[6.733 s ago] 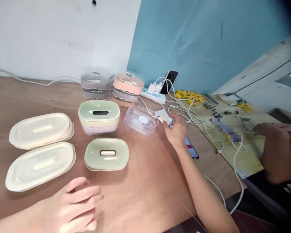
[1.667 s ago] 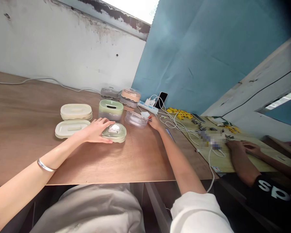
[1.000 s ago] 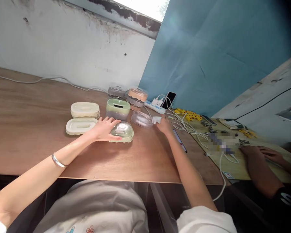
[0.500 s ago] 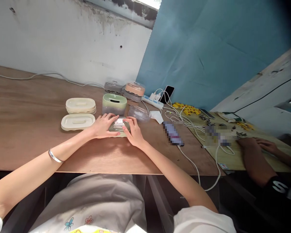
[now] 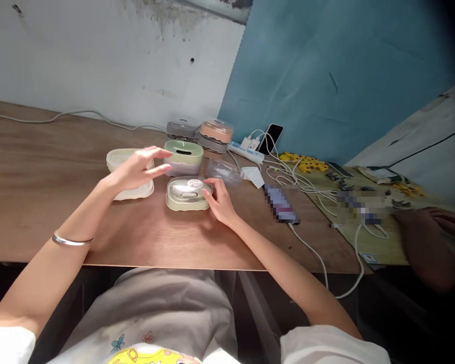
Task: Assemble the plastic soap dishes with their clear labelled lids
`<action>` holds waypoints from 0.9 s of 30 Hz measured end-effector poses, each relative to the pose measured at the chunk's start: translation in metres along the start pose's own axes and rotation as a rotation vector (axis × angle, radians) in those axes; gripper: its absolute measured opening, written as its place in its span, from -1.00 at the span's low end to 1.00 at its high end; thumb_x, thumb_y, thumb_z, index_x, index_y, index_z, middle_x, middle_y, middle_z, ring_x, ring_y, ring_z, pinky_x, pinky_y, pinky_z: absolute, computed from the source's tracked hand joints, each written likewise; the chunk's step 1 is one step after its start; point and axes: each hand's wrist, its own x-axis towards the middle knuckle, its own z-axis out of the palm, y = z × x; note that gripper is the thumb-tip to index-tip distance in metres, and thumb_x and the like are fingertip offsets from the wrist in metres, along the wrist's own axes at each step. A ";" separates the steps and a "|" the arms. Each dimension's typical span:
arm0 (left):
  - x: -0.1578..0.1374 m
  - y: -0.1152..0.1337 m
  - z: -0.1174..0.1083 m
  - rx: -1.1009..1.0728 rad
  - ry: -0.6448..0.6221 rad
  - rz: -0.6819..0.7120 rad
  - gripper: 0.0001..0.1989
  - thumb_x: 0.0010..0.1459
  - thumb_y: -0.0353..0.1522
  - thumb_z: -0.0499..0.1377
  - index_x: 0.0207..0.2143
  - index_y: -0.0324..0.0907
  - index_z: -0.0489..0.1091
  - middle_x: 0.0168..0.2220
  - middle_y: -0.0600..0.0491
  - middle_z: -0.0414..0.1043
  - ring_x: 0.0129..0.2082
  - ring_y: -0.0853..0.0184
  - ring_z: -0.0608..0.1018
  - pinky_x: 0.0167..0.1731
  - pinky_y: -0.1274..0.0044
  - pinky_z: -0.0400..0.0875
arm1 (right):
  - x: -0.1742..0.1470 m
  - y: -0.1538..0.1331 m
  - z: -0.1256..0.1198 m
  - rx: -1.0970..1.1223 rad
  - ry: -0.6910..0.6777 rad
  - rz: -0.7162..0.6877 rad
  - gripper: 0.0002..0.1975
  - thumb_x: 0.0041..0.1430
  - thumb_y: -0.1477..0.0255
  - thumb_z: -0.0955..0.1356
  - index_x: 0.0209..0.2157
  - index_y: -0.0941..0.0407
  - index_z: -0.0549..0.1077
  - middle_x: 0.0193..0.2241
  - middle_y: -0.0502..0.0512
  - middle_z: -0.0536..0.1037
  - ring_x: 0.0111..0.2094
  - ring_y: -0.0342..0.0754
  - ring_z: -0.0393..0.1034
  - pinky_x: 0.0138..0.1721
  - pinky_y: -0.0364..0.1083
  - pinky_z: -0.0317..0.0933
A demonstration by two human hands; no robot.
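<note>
Pale-green box (image 5: 187,203) is sitting mid-frame, clear lid (image 5: 182,188) on top; I'm seeing the left hand (image 5: 136,169) lifting away, fingers spread, the right hand (image 5: 220,203) touching the box's right end, grip unclear; capping is probably finishing.

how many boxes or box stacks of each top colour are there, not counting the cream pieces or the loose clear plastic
Green-topped: 2, the covered box at the right hand and the taller stack behind it
Grey-topped: 1, the grey stack near the wall
Peach-topped: 1, the peach-topped stack beside the grey one
Total: 4
</note>
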 end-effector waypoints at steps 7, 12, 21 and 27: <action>-0.002 -0.028 -0.012 0.031 0.018 -0.146 -0.67 0.17 -0.16 0.09 -0.12 -0.15 0.39 -0.06 -0.01 0.42 -0.07 0.20 0.44 -0.08 0.37 0.33 | -0.001 -0.008 -0.004 0.016 -0.039 -0.128 -0.87 0.20 0.40 0.25 -0.20 0.05 0.35 -0.03 0.19 0.35 0.05 0.05 0.25 0.05 0.06 0.13; -0.003 -0.001 0.013 -0.059 -0.219 -0.004 -0.44 0.09 -0.05 0.16 0.09 -0.07 0.25 0.06 -0.01 0.34 0.04 0.19 0.39 -0.01 0.41 0.32 | -0.001 -0.009 -0.006 0.036 -0.053 -0.157 -0.88 0.17 0.40 0.28 -0.21 0.03 0.36 -0.03 0.17 0.37 0.04 0.06 0.27 0.05 0.09 0.14; -0.008 0.011 0.059 -0.046 -0.323 0.055 -0.27 0.06 -0.13 0.20 0.22 -0.14 0.05 0.20 -0.20 0.01 0.14 0.04 0.26 0.08 0.25 0.22 | 0.001 -0.004 -0.006 0.174 0.064 0.064 -0.85 0.08 0.31 0.35 -0.44 0.07 0.33 -0.15 0.16 0.35 -0.06 0.06 0.30 -0.12 0.03 0.26; -0.010 0.008 0.062 -0.042 -0.300 0.095 -0.27 0.05 -0.15 0.22 0.22 -0.14 0.07 0.20 -0.21 0.00 0.17 0.03 0.23 0.11 0.23 0.18 | 0.007 0.007 -0.004 0.343 0.119 0.248 -0.74 -0.01 0.20 0.38 -0.41 0.07 0.30 -0.19 0.11 0.40 -0.18 -0.01 0.36 -0.15 -0.02 0.27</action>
